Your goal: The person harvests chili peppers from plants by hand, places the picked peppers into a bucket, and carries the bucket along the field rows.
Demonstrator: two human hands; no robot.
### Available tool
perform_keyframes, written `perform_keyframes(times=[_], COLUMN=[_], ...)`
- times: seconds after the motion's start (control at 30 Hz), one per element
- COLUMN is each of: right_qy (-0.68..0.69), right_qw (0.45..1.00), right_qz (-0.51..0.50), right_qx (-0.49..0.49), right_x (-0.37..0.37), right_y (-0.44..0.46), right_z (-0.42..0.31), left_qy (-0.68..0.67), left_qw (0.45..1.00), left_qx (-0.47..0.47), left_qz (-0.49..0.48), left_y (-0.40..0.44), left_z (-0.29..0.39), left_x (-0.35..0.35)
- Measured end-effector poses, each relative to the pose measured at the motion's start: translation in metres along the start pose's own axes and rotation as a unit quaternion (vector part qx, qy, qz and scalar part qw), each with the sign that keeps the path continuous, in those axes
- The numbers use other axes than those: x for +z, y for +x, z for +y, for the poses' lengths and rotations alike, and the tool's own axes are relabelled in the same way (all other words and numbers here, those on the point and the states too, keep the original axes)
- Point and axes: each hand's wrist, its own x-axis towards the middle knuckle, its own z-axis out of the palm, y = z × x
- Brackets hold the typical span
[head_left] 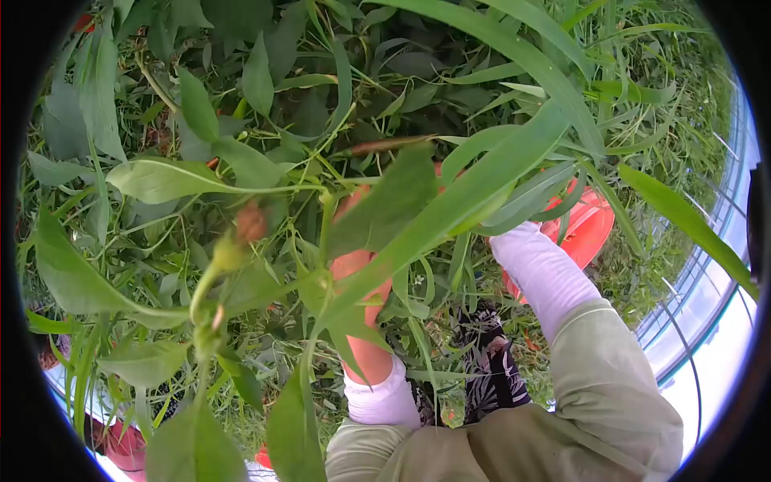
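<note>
My left hand (353, 265) reaches up into tall leafy plants, with its bare forearm showing below. Broad green leaves (393, 201) cover most of its fingers, so what they hold or touch is hidden. My right arm, in a white under-sleeve (546, 269), stretches forward to the right, and leaves hide the hand at its end. Right beside that sleeve is a red plastic container (590, 229), partly covered by long leaves. Close to the camera, a stem carries a withered brown flower head (250, 222), blurred.
Dense foliage and long grass blades (498, 185) fill the view and cross in front of both arms. At the right edge runs a pale curved sheet with thin wires (699, 297). A dark red pot-like object (126, 446) is at lower left.
</note>
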Motion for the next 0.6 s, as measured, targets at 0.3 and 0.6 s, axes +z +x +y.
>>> perform_keyframes(times=[0.3,0.6], right_qy=[-0.097,-0.138], right_qw=[0.984,0.839], right_qz=[0.135,0.508], right_qx=[-0.064,-0.138], right_x=[0.015,-0.230], right_y=[-0.097,-0.040], right_z=[0.017,0.007], left_qy=[-0.023,0.146], left_qw=[0.990,0.983], left_qx=[-0.003,-0.111], left_qz=[-0.138,-0.012], left_y=[0.016,0.029], left_z=[-0.002,-0.014], left_x=[0.028,0.021])
